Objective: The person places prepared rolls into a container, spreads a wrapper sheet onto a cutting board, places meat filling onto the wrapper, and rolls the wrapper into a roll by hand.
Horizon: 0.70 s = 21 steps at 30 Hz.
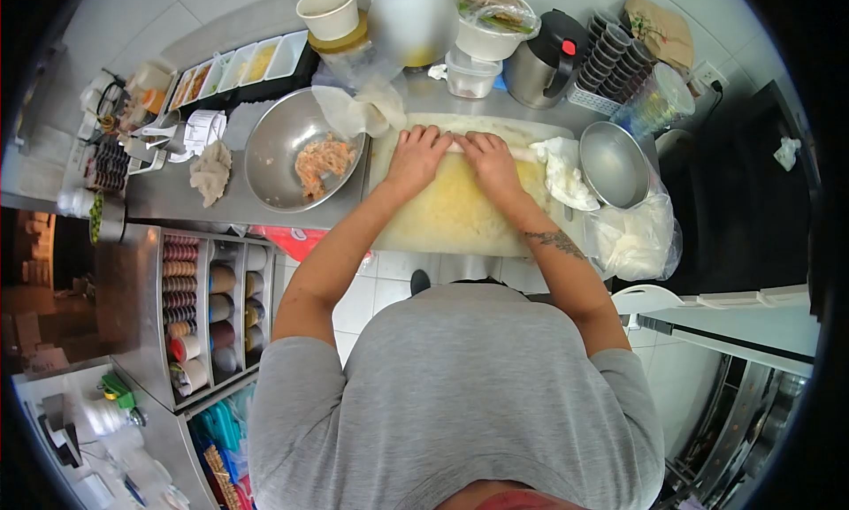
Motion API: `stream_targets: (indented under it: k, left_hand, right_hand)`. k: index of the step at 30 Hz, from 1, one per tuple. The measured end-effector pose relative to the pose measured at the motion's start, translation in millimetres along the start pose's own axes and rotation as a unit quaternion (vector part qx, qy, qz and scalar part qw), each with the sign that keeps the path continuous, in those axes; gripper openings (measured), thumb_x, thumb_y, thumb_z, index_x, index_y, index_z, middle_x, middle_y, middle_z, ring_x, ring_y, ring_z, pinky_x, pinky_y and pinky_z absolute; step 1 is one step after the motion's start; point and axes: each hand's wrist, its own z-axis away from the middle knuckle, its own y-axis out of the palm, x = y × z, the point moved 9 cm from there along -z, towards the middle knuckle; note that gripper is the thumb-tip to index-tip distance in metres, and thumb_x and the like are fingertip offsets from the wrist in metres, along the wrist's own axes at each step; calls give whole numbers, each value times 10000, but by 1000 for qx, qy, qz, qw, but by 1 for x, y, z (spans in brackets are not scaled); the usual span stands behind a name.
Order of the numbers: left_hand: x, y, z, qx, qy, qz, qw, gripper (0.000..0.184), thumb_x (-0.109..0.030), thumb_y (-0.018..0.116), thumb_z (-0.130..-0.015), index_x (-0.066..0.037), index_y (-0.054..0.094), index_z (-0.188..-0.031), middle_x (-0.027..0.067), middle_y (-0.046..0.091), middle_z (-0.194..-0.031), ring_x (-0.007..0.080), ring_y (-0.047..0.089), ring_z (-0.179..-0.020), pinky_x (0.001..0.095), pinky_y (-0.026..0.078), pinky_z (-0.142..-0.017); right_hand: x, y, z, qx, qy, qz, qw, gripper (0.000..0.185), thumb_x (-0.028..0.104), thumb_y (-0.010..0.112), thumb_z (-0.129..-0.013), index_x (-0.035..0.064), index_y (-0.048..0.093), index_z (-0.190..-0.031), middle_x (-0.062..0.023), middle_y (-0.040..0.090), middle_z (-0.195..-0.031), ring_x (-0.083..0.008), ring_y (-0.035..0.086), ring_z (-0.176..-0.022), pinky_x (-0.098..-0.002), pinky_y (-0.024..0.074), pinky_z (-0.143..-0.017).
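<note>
A thin, pale roll (455,147) lies across the far part of the yellowed cutting board (451,214). My left hand (417,160) rests over its left part, fingers bent down onto it. Close beside, my right hand (489,163) presses on the roll in the same way, and the fingers hide much of it. To the left stands a steel mixing bowl (265,170) with an orange-pink minced filling (323,163) in it. Thin translucent wrapper sheets (363,108) hang over the bowl's far rim. A crumpled white cloth (563,174) touches the board's right side.
An empty-looking steel bowl (615,165) and a plastic bag (632,236) sit at the right. Behind the board stand a lidded tub (470,75), a steel jug (541,59) and stacked cups (606,55). Topping trays (239,66) and a beige cloth (210,172) are at the left.
</note>
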Motion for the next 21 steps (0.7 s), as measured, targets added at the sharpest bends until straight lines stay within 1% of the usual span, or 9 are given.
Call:
stream_targets:
  k: [1, 4, 7, 10, 13, 16, 17, 20, 21]
  left_hand:
    - [1, 0, -1, -1, 2, 1, 1000, 326, -98, 525, -827, -112, 577, -1148, 74, 546, -1039, 275, 504, -1026, 422, 372, -834]
    - [6, 1, -2, 6, 1, -3, 1000, 326, -90, 526, -819, -108, 585, -1139, 66, 548, -1036, 271, 505, -1016, 418, 372, -832]
    - [6, 2, -2, 2, 2, -4, 1000, 320, -82, 527, -813, -97, 594, -1125, 62, 551, -1032, 268, 508, -1004, 416, 372, -832]
    - [8, 3, -6, 6, 11, 9, 1000, 316, -73, 527, -811, -84, 600, -1118, 66, 555, -1035, 268, 511, -998, 416, 373, -834]
    - [12, 5, -7, 37, 9, 16, 999, 322, -67, 532, -809, -77, 601, -1124, 75, 558, -1044, 272, 513, -1001, 415, 373, -836]
    - [17, 9, -11, 64, -6, 37, 997, 345, -69, 552, -815, -89, 591, -1157, 76, 556, -1053, 279, 513, -1014, 429, 372, -840]
    - [19, 11, -11, 71, -11, 47, 996, 356, -71, 561, -818, -95, 586, -1172, 74, 554, -1056, 282, 512, -1020, 437, 372, -842]
    - [21, -1, -12, -3, -19, 56, 998, 394, -59, 561, -799, -102, 590, -1189, 68, 553, -1052, 270, 513, -1027, 427, 370, -838]
    - [18, -2, -10, 4, -12, 26, 1000, 398, -58, 560, -795, -105, 595, -1189, 67, 554, -1046, 266, 514, -1027, 424, 369, -836]
  right_hand:
    - [-4, -4, 0, -1, 2, -25, 1000, 379, 89, 601, -815, 69, 601, -1193, -88, 594, -1122, -294, 533, -1064, -410, 426, -949]
    - [-42, -21, 25, -21, 85, -49, 995, 315, 110, 593, -846, 74, 625, -1158, -98, 600, -1101, -304, 546, -1041, -398, 453, -916]
    - [-54, -31, 33, 10, 137, -75, 988, 254, 134, 581, -877, 69, 640, -1116, -106, 602, -1091, -305, 552, -1039, -398, 469, -887]
    - [-61, -26, 27, 56, 166, -63, 983, 288, 107, 595, -837, 74, 637, -1120, -108, 601, -1099, -304, 554, -1036, -410, 465, -888]
    - [-32, -40, 12, -74, 63, 81, 992, 362, 67, 592, -786, 98, 636, -1144, -95, 608, -1093, -289, 558, -1022, -405, 459, -889]
    - [-6, -23, 8, -34, -21, 68, 997, 432, 40, 580, -747, 118, 632, -1168, -80, 615, -1089, -271, 562, -1017, -390, 452, -900]
    - [-7, -22, 8, -34, -18, 70, 997, 434, 38, 575, -751, 123, 632, -1173, -74, 617, -1085, -267, 563, -1017, -385, 450, -904]
    - [-13, -18, 3, -20, -10, 66, 998, 445, 33, 567, -757, 135, 632, -1186, -59, 619, -1070, -258, 565, -1014, -376, 448, -910]
    - [-16, -17, 1, -5, -7, 60, 998, 452, 33, 567, -755, 139, 632, -1189, -57, 618, -1066, -258, 565, -1011, -376, 449, -910]
